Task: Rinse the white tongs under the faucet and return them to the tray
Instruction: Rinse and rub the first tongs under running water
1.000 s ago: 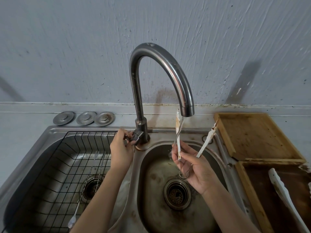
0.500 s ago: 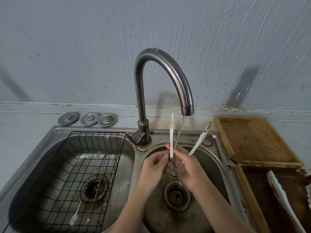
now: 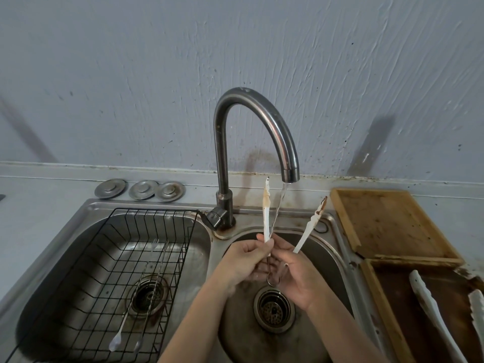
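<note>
The white tongs (image 3: pixel 266 216) stand tips-up over the right sink basin (image 3: pixel 327 247), their two arms spread and stained brown near the tips. A thin stream of water runs from the faucet (image 3: pixel 272 132) down between the arms. My left hand (image 3: pixel 248 260) pinches the left arm low down. My right hand (image 3: pixel 296 273) holds the right arm near the metal hinge loop (image 3: pixel 273 280). The dark wooden tray (image 3: pixel 387 310) lies at the lower right.
A second pair of white tongs (image 3: pixel 429 305) lies in the tray. A lighter wooden tray (image 3: pixel 387 221) sits behind it. The left basin holds a black wire rack (image 3: pixel 125 263) with long spoons (image 3: pixel 123 326). Three metal drain lids (image 3: pixel 141 189) rest on the counter.
My left hand has left the faucet lever and come to the tongs, where it now grips the left arm. Water keeps running over the tongs.
</note>
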Available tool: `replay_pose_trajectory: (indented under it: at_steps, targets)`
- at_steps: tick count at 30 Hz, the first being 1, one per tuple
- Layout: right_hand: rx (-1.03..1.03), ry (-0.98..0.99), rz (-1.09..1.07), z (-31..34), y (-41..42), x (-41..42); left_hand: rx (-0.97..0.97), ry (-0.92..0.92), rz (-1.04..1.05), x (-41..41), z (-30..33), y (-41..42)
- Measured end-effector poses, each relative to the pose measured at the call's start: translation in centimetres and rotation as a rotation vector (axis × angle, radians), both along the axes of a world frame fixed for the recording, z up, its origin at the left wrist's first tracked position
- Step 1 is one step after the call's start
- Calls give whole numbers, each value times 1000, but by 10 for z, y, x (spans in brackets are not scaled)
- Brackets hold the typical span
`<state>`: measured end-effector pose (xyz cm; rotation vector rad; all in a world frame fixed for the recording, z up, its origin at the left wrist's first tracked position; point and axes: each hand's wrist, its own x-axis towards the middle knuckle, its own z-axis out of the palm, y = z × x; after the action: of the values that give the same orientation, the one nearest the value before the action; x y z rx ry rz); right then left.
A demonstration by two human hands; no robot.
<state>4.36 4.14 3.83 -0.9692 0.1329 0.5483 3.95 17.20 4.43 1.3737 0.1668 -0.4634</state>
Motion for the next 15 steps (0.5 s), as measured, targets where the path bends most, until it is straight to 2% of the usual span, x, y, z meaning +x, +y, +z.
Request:
replay_pose_trajectory:
  at_steps: [6, 13, 15]
  targets:
    - [-50, 16, -74, 1, -7, -8, -167, 57, 34, -4, -2, -11]
    - [-109, 202, -276, -15, -17, -17, 16, -58, 97, -11, -13, -39]
    - [-182, 259, -297, -17, -20, -17, 103, -103, 94, -14, -20, -42]
